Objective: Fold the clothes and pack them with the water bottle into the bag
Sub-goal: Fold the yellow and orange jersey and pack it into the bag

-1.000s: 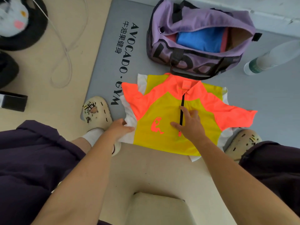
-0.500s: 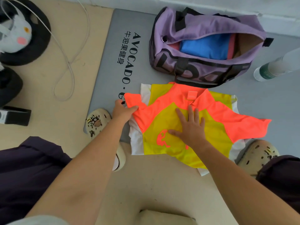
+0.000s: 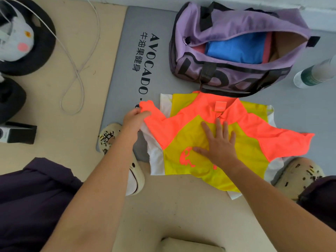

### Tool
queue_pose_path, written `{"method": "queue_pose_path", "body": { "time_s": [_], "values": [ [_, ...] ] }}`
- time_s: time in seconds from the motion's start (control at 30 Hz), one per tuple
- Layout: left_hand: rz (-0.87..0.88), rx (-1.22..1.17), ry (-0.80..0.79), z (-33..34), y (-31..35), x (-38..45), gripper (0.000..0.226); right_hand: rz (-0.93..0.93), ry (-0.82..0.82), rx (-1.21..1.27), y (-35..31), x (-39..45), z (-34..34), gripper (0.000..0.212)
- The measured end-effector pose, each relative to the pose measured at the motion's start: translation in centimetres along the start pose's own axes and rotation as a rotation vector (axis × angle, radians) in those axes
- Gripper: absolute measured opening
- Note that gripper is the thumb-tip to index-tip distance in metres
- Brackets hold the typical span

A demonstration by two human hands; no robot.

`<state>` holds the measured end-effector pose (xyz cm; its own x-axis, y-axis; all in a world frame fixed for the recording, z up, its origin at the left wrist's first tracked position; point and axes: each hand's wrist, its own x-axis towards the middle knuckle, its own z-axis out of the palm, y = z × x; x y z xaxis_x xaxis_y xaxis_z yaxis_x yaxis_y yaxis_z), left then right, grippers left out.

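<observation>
An orange, yellow and white shirt (image 3: 241, 150) lies spread on the grey mat (image 3: 127, 70) in front of me. My right hand (image 3: 218, 144) lies flat on its chest, fingers straight, pressing it down. My left hand (image 3: 133, 119) grips the end of the shirt's orange left sleeve (image 3: 154, 115). Behind the shirt stands a purple duffel bag (image 3: 227, 24), unzipped, with folded blue and pink clothes (image 3: 236, 48) inside. A clear water bottle (image 3: 316, 72) lies on the mat at the far right, partly cut off by the frame edge.
My feet in cream clogs flank the shirt: one at the left (image 3: 134, 171), one at the right (image 3: 298, 175). A white cable (image 3: 76, 70) loops over the beige floor. Plush slippers (image 3: 23, 39) and a small black box (image 3: 18, 132) sit at the left. A wall runs behind the bag.
My left hand has moved up from the shirt's lower left edge to the sleeve end and taken hold of it. My right hand slid up the chest and flattened.
</observation>
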<state>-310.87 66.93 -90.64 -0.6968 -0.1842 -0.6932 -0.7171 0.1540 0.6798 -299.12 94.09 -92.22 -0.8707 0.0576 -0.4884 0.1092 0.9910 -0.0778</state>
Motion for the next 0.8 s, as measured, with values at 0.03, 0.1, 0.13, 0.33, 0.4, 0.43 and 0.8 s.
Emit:
{"method": "queue_pose_path", "body": {
  "time_s": [0.03,0.1,0.13,0.33,0.4,0.43,0.8],
  "values": [
    [-0.039,-0.125,-0.022,-0.5,0.4,-0.1,0.007,0.003,0.001,-0.002,0.0,0.0,0.0,0.098],
    [-0.055,-0.227,-0.099,-1.4,1.2,-0.3,0.005,0.007,0.003,0.003,-0.1,0.0,0.1,0.098],
    [-0.059,-0.234,-0.144,-1.8,1.6,-0.3,0.012,0.007,0.004,0.006,-0.1,0.0,0.1,0.098],
    [-0.095,0.049,-0.171,-3.5,1.9,-0.2,0.09,0.009,-0.007,0.002,-0.1,0.0,0.0,0.098],
    [-0.128,0.19,-0.25,-4.5,1.8,-0.4,0.087,0.011,-0.01,0.006,-0.1,0.1,0.1,0.098],
    [-0.16,0.258,-0.305,-4.9,1.9,-0.5,0.08,0.01,-0.009,0.007,-0.1,0.2,0.1,0.098],
    [0.174,0.744,-0.09,-5.2,3.5,-1.3,0.029,0.012,-0.028,0.001,-0.1,0.1,0.0,0.099]
  ]
}}
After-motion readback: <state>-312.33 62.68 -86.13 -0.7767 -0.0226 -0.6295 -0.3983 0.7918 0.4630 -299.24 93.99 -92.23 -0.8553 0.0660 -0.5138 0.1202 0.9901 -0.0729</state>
